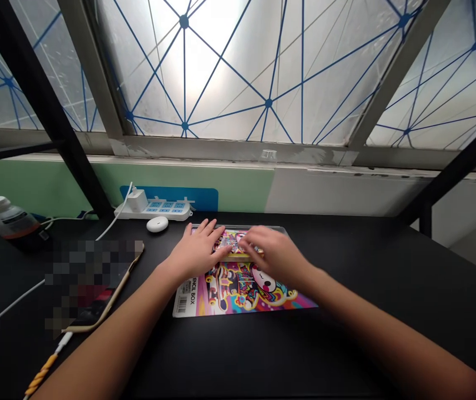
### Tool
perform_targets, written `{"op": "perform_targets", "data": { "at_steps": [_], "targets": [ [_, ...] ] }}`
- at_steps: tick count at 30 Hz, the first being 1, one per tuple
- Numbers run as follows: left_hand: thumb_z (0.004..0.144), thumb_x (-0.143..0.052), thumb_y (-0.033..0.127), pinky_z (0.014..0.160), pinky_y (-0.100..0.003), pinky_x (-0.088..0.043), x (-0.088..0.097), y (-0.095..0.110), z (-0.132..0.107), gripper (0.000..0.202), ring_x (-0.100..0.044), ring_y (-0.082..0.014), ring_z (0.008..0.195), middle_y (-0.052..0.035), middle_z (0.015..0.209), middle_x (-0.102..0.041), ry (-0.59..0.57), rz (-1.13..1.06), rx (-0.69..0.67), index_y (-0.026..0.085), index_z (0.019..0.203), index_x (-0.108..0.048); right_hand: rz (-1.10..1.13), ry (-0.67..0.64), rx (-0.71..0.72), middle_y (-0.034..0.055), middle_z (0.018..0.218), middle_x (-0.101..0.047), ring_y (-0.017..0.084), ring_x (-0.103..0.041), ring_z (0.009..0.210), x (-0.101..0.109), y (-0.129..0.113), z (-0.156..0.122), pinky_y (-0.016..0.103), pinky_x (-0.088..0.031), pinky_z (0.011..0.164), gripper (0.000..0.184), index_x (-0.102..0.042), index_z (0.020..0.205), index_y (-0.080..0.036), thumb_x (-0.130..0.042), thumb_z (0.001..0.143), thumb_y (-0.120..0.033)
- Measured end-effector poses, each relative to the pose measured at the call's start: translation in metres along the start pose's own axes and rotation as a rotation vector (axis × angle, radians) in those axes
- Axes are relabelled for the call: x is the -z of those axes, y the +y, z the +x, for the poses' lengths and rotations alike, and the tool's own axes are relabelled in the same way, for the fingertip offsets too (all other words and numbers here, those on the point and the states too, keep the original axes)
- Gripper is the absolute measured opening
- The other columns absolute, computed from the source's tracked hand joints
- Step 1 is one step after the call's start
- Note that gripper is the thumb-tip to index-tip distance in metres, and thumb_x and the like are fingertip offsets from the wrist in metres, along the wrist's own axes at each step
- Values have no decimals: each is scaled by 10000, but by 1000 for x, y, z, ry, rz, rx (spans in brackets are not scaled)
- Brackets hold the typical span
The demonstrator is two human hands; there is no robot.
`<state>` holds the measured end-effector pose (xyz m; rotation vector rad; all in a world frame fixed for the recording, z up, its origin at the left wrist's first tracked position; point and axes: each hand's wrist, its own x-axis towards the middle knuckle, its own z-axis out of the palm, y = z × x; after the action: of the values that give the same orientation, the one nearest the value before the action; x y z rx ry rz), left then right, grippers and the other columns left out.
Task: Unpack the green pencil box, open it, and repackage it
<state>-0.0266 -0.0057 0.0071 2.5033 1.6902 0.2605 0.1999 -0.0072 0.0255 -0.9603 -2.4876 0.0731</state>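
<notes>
A colourful cartoon-printed pencil box (pixel 238 289) lies flat on the black table (pixel 346 333), its label reading "PENCIL BOX" at the near left corner. My left hand (pixel 198 250) rests on the far left part of the box, fingers stretched forward and slightly spread. My right hand (pixel 269 250) lies on the far right part, fingers curved down onto a small printed piece at the box's far end; it is a little blurred. The two hands almost meet in the middle. What is under the fingers is hidden.
A white power strip (pixel 154 208) with a plugged charger sits at the back by the wall, a small white oval case (pixel 157 224) in front of it. A phone on a cable (pixel 91 283) lies to the left, and a bottle (pixel 6 219) stands at far left.
</notes>
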Motion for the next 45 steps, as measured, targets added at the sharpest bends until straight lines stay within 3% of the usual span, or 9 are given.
{"op": "perform_targets", "data": {
  "at_steps": [6,12,16,21,26,32,38,41,45],
  "targets": [
    [984,-269,655,1175,-612,-156,0,1,0,723,-184,-340,1517,-148,1631,-268,25,-4,3,191,1526,-384,-61,-281,-234,135,1142,-623,306,-588,1079,12,65,13,426,-485,904,484,-692,1149,-207,-619,865,-591],
    [974,-299,666,1180,-608,-158,1,2,-2,715,-188,-328,1517,-133,1633,-272,55,-37,22,211,1521,-379,-90,-358,-208,137,1091,-619,337,-590,1058,8,74,31,438,-494,874,517,-732,1081,-215,-660,799,-642],
    [975,-326,665,1162,-637,-189,3,0,-2,700,-233,-334,1503,-123,1618,-315,109,-83,34,212,1503,-399,-135,-260,-193,151,1136,-599,364,-549,1099,4,71,25,505,-461,903,510,-712,1033,-212,-622,819,-666],
    [917,-559,609,1162,-633,-183,15,-13,-1,689,-412,-340,1401,-140,1465,-539,279,-26,22,206,1465,-451,-207,74,-59,153,1224,-619,340,-582,1129,-2,59,1,524,-454,948,372,-627,1051,-200,-678,850,-509],
    [817,-768,464,955,-473,-470,40,-15,-15,469,-636,-297,1053,-106,1140,-712,390,46,-103,185,1182,-670,-219,242,152,104,1078,-708,254,-667,974,11,38,-15,502,-450,997,105,-584,1048,-193,-570,945,-205],
    [918,-649,244,932,-441,-483,33,25,-87,304,-579,-270,1038,-96,1126,-665,649,100,-303,224,1221,-642,-268,373,267,105,1121,-681,268,-632,1033,37,14,-80,469,-493,962,486,-483,1400,-231,-582,932,-146],
    [897,-631,246,1039,-457,-458,-18,37,-137,398,-529,-294,1223,-82,1303,-606,486,-117,-41,287,1291,-597,-130,137,235,66,1073,-690,251,-655,1025,13,-5,-128,446,-538,948,431,-540,1369,-312,-510,966,-162],
    [871,-682,420,1137,-475,-386,-25,33,-139,654,-426,-305,1386,-87,1518,-451,342,-279,90,289,1460,-430,-60,73,143,125,1203,-653,297,-608,1142,7,-6,-126,493,-531,969,347,-595,1279,-256,-615,941,-332],
    [871,-663,489,1149,-472,-367,-21,32,-137,780,-443,-309,1392,-107,1536,-436,246,-411,218,280,1532,-306,111,-45,-52,157,1440,-524,327,-502,1322,13,1,-125,512,-476,1056,655,-507,1390,-248,-722,832,-516]
  ]
}}
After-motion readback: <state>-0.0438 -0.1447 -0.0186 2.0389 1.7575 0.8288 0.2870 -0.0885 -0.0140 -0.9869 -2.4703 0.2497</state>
